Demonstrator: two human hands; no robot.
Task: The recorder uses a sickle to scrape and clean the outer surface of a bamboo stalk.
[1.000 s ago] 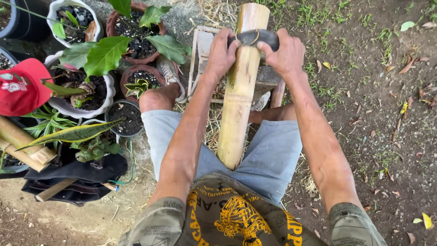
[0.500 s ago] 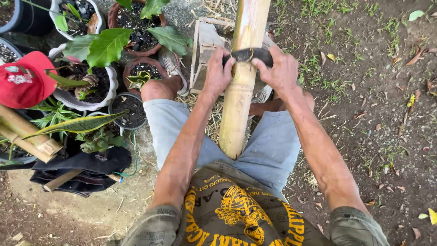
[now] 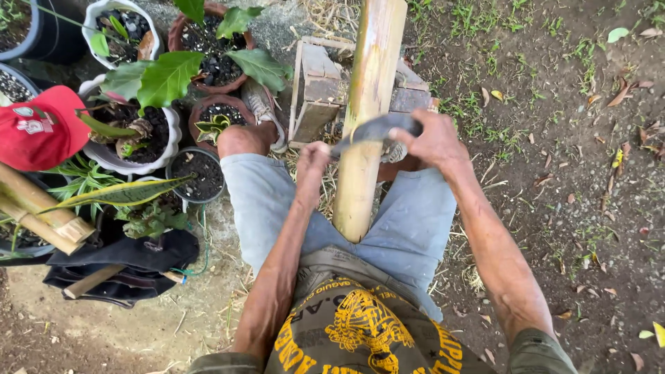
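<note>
In the head view, a bamboo pole [image 3: 365, 118] runs from the top centre of the frame down to the person's lap. A curved blade [image 3: 377, 129] lies across it. The left hand [image 3: 312, 156] and the right hand [image 3: 433, 140] are each clenched on one end of the blade. Potted plants [image 3: 166, 83] and a red cap [image 3: 41, 128] are at upper left.

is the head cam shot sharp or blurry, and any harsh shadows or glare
Head view: soft even daylight, no harsh shadows; slight sheen on the pale yellow-green bamboo pole; mild motion blur on the curved dark metal blade and left hand; right hand and red cap sharp.
</note>
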